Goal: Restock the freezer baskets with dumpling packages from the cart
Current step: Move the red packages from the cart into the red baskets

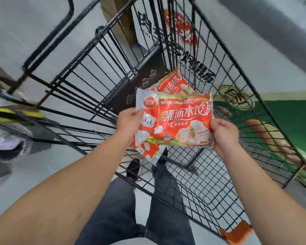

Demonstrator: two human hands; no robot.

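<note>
three red dumpling packages show over the black wire cart (198,55). the top package (175,119) is held flat above the cart basket, one hand at each end: the left hand (129,121) pinches the silver sealed edge and red corner at its left end with curled fingers, and the right hand (223,137) grips the right end, thumb on the front. a second package (148,151) lies under the top one, only its lower left corner sticking out below; which hand carries it cannot be told. a third package (175,82) lies further back in the cart, partly hidden behind the top one.

the top package reads 灌汤水饺 in large white characters, 猪肉韭菜 in smaller ones beneath, with a round red 三全 logo at upper left, a cartoon white bear, and a picture of cut dumplings. a line of small print along its top is too blurred to read. the third package shows part of the same large lettering.

a dark brown panel (140,85) in the cart bears small round icons, unreadable. through the cart's mesh a wall graphic (182,30) with a red badge and big black characters is blurred, cut by the wires. an orange scrap (237,232) sits at the cart's near corner, unclear what it is. below, the person's dark trousers (117,209) and one shoe (136,167) stand on grey floor.
</note>
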